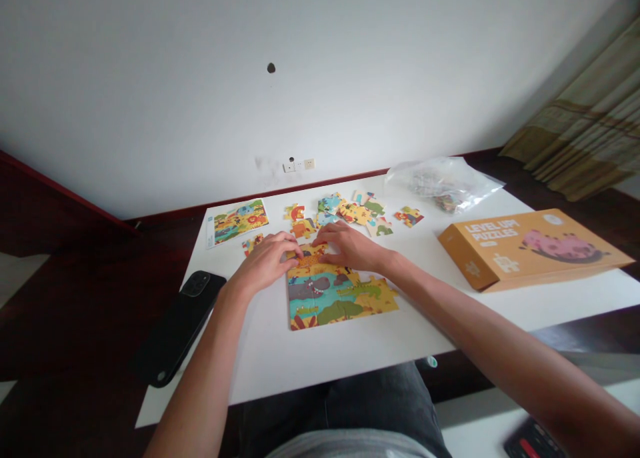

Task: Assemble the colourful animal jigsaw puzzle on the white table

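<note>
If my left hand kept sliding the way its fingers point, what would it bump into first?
Most likely the right hand: the left hand points right across the assembled puzzle, fingertips nearly meeting it.

Both hands, left hand point(267, 261) and right hand point(350, 245), press on the half-built puzzle point(337, 295). Loose pieces point(357, 213) lie just behind the puzzle.

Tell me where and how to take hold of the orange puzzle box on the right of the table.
Grip the orange puzzle box across its narrow width near the left end, thumb on the near long edge, fingers on the far one. It lies flat, long and thin, so its short sides give the only purchase. Come from above and the right, away from both hands at the puzzle.
</note>
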{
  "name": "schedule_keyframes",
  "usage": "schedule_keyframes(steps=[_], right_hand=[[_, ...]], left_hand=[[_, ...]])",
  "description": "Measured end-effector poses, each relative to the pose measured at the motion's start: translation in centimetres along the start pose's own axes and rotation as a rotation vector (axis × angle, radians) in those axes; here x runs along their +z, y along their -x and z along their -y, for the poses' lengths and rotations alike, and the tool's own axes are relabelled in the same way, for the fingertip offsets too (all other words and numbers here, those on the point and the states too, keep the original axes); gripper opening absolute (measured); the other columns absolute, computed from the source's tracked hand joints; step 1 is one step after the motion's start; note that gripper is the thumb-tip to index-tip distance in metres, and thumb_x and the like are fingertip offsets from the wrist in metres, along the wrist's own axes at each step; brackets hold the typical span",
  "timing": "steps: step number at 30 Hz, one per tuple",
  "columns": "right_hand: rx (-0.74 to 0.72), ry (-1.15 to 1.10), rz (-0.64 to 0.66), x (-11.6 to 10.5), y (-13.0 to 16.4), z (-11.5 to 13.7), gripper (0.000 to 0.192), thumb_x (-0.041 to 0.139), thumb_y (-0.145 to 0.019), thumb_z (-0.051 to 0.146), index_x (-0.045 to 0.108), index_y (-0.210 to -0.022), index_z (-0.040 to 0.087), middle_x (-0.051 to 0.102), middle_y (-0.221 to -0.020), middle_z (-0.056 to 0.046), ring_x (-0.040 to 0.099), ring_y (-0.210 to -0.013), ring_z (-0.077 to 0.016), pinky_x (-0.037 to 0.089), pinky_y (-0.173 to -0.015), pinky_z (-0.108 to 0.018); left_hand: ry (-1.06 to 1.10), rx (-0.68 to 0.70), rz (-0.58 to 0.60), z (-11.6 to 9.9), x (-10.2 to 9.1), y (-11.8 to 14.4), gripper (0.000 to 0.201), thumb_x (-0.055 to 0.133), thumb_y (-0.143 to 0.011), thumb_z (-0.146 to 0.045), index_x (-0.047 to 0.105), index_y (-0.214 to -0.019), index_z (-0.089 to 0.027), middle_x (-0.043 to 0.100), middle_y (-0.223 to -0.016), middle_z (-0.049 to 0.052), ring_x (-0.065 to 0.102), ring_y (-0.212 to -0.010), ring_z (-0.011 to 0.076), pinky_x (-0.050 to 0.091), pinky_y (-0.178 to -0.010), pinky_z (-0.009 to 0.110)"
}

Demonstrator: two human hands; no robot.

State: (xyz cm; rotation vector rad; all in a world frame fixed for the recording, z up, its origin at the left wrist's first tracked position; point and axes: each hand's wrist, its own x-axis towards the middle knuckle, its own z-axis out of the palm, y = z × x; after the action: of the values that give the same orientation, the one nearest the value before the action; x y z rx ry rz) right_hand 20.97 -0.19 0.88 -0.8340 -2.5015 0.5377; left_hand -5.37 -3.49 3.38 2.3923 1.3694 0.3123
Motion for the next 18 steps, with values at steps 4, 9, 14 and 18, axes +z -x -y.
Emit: schedule_keyframes(steps=[4, 9, 14, 18], right_hand=[[0.013, 0.001, 0.003, 0.01, 0.01, -0.01, 0.03, 0.077, -0.092, 0.027, 0.076, -0.121, 0.02, 0.072, -0.121, -0.013, 0.066, -0.115, -0.0286, 0.05, -0.105, -0.045], [0.003, 0.004, 0.002, 0.29, 0.02, -0.35, 0.028, 0.075, -0.094, 0.03, 0.076, -0.121, 0.021, 0.071, -0.121, -0.012, 0.066, -0.113, -0.028, 0.05, -0.104, -0.045], [-0.012, -0.006, 0.002, 0.22, 0.01, -0.32, 0.028, 0.074, -0.095, 0.031, 0.076, -0.122, 0.022, 0.071, -0.121, -0.012, 0.066, -0.112, -0.0276, 0.05, -0.104, -0.045], [-0.055, -0.041, 0.023, 0.12, -0.04, -0.12, 0.022, 0.07, -0.098, 0.027, 0.078, -0.118, 0.023, 0.073, -0.121, -0.01, 0.067, -0.11, -0.0253, 0.05, -0.103, -0.043]], left_hand=[[0.005, -0.02, -0.002, -0.24, -0.14, -0.07, 0.013, 0.069, -0.092, -0.022, 0.078, -0.097, -0.029, 0.068, -0.121, 0.002, 0.064, -0.115, 0.0253, 0.045, -0.11, 0.043], [0.013, -0.054, -0.014, -0.57, -0.26, -0.25, 0.013, 0.072, -0.089, -0.02, 0.079, -0.097, -0.027, 0.07, -0.115, 0.003, 0.067, -0.111, 0.0243, 0.047, -0.108, 0.042], [0.007, -0.038, -0.024, -0.49, -0.05, -0.21, 0.011, 0.071, -0.09, -0.02, 0.078, -0.096, -0.027, 0.068, -0.128, 0.005, 0.065, -0.121, 0.0263, 0.044, -0.111, 0.045], [0.001, -0.012, -0.016, -0.17, 0.33, -0.25, 0.013, 0.069, -0.092, -0.021, 0.079, -0.097, -0.028, 0.069, -0.129, 0.004, 0.065, -0.121, 0.0272, 0.045, -0.11, 0.046]])
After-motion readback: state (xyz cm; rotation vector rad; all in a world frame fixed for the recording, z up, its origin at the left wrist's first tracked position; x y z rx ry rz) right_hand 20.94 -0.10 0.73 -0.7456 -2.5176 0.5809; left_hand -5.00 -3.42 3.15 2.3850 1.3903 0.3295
